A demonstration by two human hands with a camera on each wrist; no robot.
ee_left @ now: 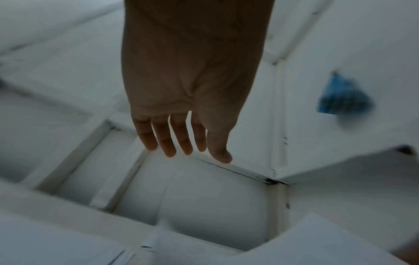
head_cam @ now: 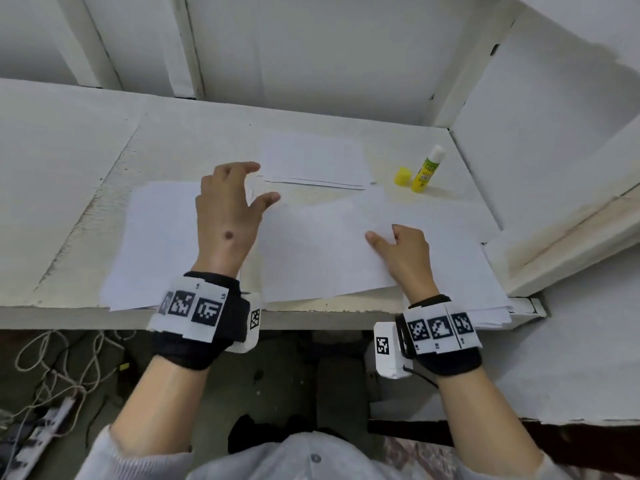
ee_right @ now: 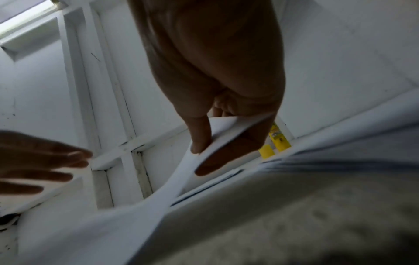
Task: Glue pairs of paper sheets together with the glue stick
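My right hand (head_cam: 398, 244) pinches the top white sheet (head_cam: 322, 247) between thumb and fingers and lifts its edge off the paper stack (head_cam: 485, 306) at the table's right front. In the right wrist view that sheet (ee_right: 217, 143) curls up between the thumb and the fingers. My left hand (head_cam: 235, 199) hovers with fingers spread over the gap between the left sheet (head_cam: 156, 244) and the lifted one, holding nothing; its fingers (ee_left: 179, 138) hang straight. The yellow glue stick (head_cam: 426, 169) stands uncapped at the back right, its cap (head_cam: 402, 176) beside it.
Another small pile of white sheets (head_cam: 315, 161) lies at the back centre. White walls and panels (head_cam: 540, 140) close in the table at the back and right. Cables and a power strip (head_cam: 45, 420) lie on the floor below the front edge.
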